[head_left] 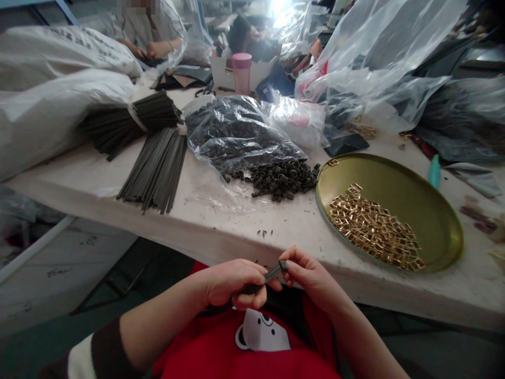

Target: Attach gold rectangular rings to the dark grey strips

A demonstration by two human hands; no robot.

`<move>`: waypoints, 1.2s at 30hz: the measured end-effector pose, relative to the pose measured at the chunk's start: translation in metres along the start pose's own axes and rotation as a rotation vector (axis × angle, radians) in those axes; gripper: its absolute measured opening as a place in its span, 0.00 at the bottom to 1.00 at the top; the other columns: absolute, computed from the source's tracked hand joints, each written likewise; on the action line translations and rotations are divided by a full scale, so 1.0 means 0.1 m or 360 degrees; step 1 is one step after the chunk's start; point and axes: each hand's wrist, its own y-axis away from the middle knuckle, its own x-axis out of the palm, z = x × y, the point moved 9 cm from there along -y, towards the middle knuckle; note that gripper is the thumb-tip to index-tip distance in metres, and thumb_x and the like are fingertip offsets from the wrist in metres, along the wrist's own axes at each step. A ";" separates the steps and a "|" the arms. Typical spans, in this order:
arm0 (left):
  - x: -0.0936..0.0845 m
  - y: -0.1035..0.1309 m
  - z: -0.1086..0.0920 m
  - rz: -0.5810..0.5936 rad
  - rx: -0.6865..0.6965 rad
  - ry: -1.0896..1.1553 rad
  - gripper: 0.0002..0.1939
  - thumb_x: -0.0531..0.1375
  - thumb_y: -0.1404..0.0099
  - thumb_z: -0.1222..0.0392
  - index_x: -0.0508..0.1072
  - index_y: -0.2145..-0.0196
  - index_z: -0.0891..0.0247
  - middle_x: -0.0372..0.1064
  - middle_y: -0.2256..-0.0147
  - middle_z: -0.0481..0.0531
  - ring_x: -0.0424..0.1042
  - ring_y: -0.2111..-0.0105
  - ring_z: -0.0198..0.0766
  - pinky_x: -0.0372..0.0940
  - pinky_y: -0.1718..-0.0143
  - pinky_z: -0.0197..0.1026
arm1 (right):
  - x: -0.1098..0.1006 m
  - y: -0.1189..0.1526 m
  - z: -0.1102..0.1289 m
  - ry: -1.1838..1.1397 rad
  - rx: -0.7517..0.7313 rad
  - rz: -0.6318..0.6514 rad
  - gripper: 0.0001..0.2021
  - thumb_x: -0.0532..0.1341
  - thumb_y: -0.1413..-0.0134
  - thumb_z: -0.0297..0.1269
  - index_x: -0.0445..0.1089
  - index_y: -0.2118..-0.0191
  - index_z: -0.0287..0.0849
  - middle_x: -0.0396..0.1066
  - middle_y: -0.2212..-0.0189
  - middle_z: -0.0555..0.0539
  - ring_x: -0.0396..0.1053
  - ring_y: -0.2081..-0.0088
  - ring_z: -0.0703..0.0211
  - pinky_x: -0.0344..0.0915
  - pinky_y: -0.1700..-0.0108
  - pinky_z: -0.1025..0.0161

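Head view gives me dark print on a white sack (pixel 71 48) at ten o'clock, too blurred to read. At six o'clock I see the left hand (pixel 240 284) clamped around dark strips (pixel 272 273), while the right hand (pixel 303 271), its forearm slanting up from five, pinches their upper end. Both are near the edge of a pale table (pixel 232 237); a gold tray (pixel 428 210) of metal buckles (pixel 374 229) sits at three, strip bundles (pixel 157 171) at nine, a co-worker's hands (pixel 158 50) at eleven.
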 end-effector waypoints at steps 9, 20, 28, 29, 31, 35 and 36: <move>0.03 0.07 -0.13 -0.0033 0.0000 -0.0483 0.13 0.50 0.42 0.63 0.69 0.62 0.67 0.61 0.85 0.42 0.49 0.90 0.26 0.43 0.89 0.30 | 0.10 0.03 0.03 0.0048 -0.0018 0.0153 0.12 0.60 0.51 0.44 0.63 0.68 0.40 0.65 0.81 0.54 0.58 0.80 0.70 0.54 0.75 0.69; -0.01 0.10 -0.20 -0.0251 0.0088 -0.0912 0.12 0.46 0.40 0.58 0.65 0.74 0.64 0.53 0.89 0.40 0.48 0.89 0.27 0.44 0.88 0.29 | 0.10 0.09 0.04 0.0180 -0.0096 -0.0052 0.15 0.60 0.52 0.48 0.65 0.68 0.40 0.62 0.82 0.55 0.58 0.79 0.68 0.55 0.73 0.67; 0.05 0.15 -0.30 -0.0369 0.0283 -0.1047 0.13 0.45 0.38 0.57 0.64 0.73 0.64 0.53 0.87 0.40 0.52 0.86 0.28 0.49 0.84 0.30 | 0.23 0.16 0.05 0.0100 -0.0235 -0.0088 0.13 0.64 0.56 0.44 0.65 0.67 0.41 0.65 0.80 0.54 0.60 0.77 0.67 0.55 0.73 0.68; 0.07 0.16 -0.32 -0.0380 0.0310 -0.1092 0.13 0.44 0.38 0.57 0.65 0.72 0.64 0.54 0.86 0.41 0.53 0.86 0.28 0.51 0.83 0.30 | 0.23 0.15 0.05 0.0091 -0.0231 -0.0071 0.13 0.63 0.56 0.44 0.65 0.69 0.40 0.65 0.80 0.54 0.59 0.77 0.67 0.55 0.73 0.68; 0.09 0.21 -0.34 -0.0393 0.0308 -0.1153 0.13 0.45 0.38 0.57 0.65 0.70 0.64 0.58 0.83 0.42 0.57 0.84 0.29 0.53 0.82 0.31 | 0.17 0.15 0.07 0.0064 -0.0241 -0.0120 0.12 0.63 0.55 0.44 0.66 0.70 0.40 0.64 0.82 0.55 0.58 0.78 0.67 0.54 0.74 0.68; 0.06 0.33 -0.45 -0.0520 0.0357 -0.1300 0.14 0.46 0.37 0.56 0.66 0.63 0.65 0.59 0.79 0.44 0.59 0.80 0.32 0.56 0.77 0.33 | -0.11 0.16 0.19 -0.0087 -0.0330 -0.0408 0.12 0.63 0.55 0.43 0.66 0.70 0.40 0.59 0.84 0.57 0.55 0.80 0.69 0.53 0.75 0.69; 0.05 0.36 -0.51 -0.0573 0.0412 -0.1320 0.15 0.45 0.37 0.56 0.66 0.60 0.65 0.59 0.79 0.44 0.59 0.79 0.32 0.56 0.76 0.33 | -0.12 0.15 0.21 -0.0122 -0.0347 -0.0429 0.12 0.63 0.54 0.44 0.65 0.70 0.40 0.58 0.84 0.57 0.54 0.80 0.69 0.53 0.75 0.69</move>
